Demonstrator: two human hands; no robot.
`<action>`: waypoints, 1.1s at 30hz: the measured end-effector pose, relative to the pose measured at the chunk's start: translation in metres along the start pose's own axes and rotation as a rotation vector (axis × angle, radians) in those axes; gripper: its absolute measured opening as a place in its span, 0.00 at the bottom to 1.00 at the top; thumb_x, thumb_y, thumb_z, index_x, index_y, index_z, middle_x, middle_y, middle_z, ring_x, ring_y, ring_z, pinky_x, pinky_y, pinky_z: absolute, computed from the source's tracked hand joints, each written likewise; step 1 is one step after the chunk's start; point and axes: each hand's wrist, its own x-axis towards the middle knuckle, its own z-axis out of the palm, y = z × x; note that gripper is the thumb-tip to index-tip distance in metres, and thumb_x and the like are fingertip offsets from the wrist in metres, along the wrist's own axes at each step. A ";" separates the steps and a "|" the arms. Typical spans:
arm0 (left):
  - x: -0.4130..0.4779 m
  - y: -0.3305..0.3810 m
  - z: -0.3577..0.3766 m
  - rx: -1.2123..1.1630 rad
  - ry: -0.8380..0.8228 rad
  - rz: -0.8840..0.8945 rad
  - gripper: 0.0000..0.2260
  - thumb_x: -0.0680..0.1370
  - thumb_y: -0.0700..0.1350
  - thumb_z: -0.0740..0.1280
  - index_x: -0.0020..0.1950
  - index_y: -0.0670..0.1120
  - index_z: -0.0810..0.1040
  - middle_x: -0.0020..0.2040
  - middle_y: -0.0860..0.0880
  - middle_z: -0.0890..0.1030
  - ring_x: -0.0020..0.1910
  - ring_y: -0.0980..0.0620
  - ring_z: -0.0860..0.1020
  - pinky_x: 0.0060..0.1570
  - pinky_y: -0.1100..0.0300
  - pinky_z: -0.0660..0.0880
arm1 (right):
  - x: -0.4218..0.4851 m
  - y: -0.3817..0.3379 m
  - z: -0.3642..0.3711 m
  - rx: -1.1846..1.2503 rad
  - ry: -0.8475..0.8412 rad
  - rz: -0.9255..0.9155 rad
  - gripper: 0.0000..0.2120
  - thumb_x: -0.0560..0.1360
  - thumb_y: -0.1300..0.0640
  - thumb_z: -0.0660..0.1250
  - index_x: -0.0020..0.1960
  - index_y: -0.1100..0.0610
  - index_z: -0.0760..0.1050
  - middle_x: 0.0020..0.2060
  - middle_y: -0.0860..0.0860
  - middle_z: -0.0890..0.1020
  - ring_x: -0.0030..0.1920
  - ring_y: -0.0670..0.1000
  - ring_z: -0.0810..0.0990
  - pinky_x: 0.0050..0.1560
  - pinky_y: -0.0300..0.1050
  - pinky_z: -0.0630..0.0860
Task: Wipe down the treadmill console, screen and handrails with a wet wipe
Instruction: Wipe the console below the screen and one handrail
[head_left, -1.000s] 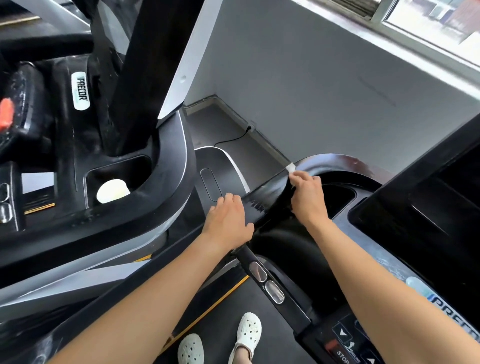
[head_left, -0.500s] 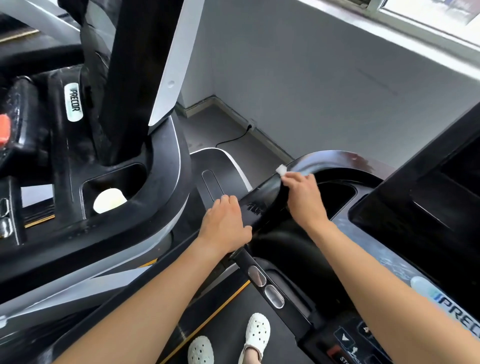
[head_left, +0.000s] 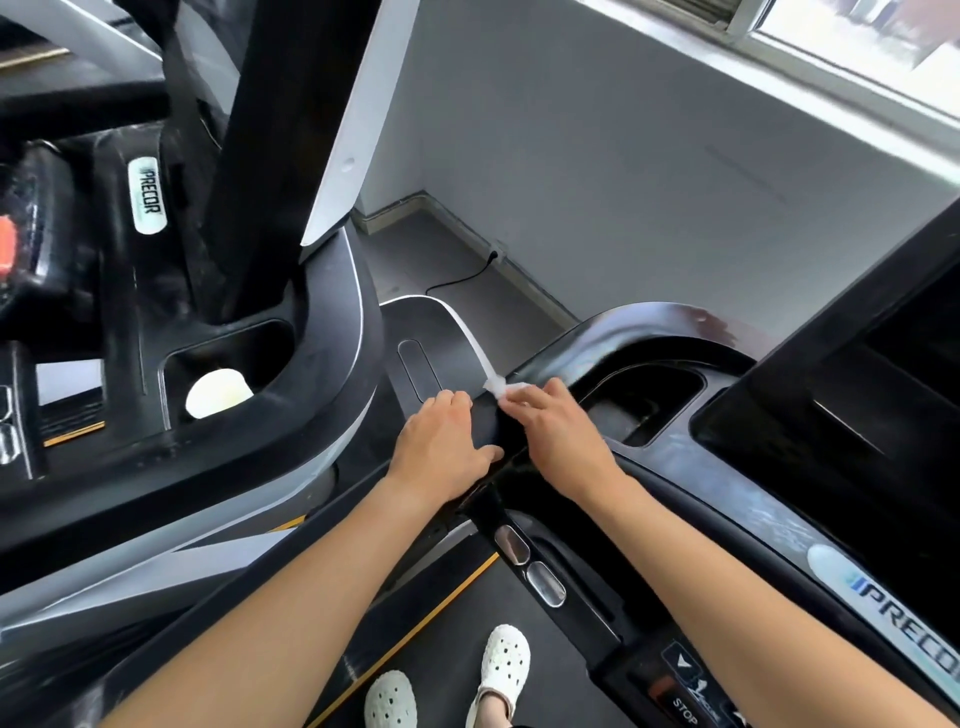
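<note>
Right hand (head_left: 558, 436) pinches a crumpled white wet wipe (head_left: 496, 387) onto the glossy black handrail (head_left: 613, 327); left hand (head_left: 441, 449) rests loose-fingered beside.

Two hands (head_left: 441, 447) (head_left: 563, 441), one wipe (head_left: 495, 387), two treadmills (head_left: 649, 327) (head_left: 337, 332), two shoes (head_left: 389, 699) (head_left: 504, 657) (white).

1 wide-angle view, taken from the person's head, faces forward and steeply down. It sits close above the left hand (head_left: 441, 448) and right hand (head_left: 560, 435) at mid-frame. The white shoes (head_left: 503, 657) lie at the near edge. A treadmill console (head_left: 779, 519) fills the right and a second treadmill (head_left: 332, 322) the left. The wall (head_left: 597, 182) and window (head_left: 857, 52) stand far.
</note>
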 end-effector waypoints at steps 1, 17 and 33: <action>-0.002 -0.002 0.001 -0.001 0.002 0.009 0.31 0.75 0.63 0.72 0.69 0.44 0.72 0.62 0.48 0.76 0.63 0.47 0.74 0.63 0.51 0.73 | 0.001 0.008 -0.001 -0.005 0.034 0.078 0.23 0.72 0.68 0.58 0.62 0.57 0.82 0.60 0.50 0.82 0.46 0.55 0.71 0.51 0.48 0.77; -0.045 -0.042 -0.003 0.077 0.056 0.035 0.31 0.78 0.65 0.67 0.74 0.47 0.70 0.66 0.48 0.73 0.65 0.47 0.72 0.67 0.49 0.69 | -0.004 -0.042 0.002 0.125 -0.041 0.126 0.14 0.77 0.68 0.66 0.60 0.59 0.81 0.56 0.53 0.77 0.51 0.54 0.78 0.52 0.47 0.79; -0.051 -0.060 -0.011 0.011 0.005 0.019 0.32 0.77 0.65 0.68 0.73 0.46 0.73 0.64 0.48 0.76 0.66 0.48 0.73 0.66 0.48 0.71 | 0.010 -0.046 0.006 -0.050 -0.097 0.097 0.24 0.73 0.74 0.64 0.63 0.54 0.82 0.61 0.49 0.80 0.50 0.56 0.75 0.54 0.46 0.75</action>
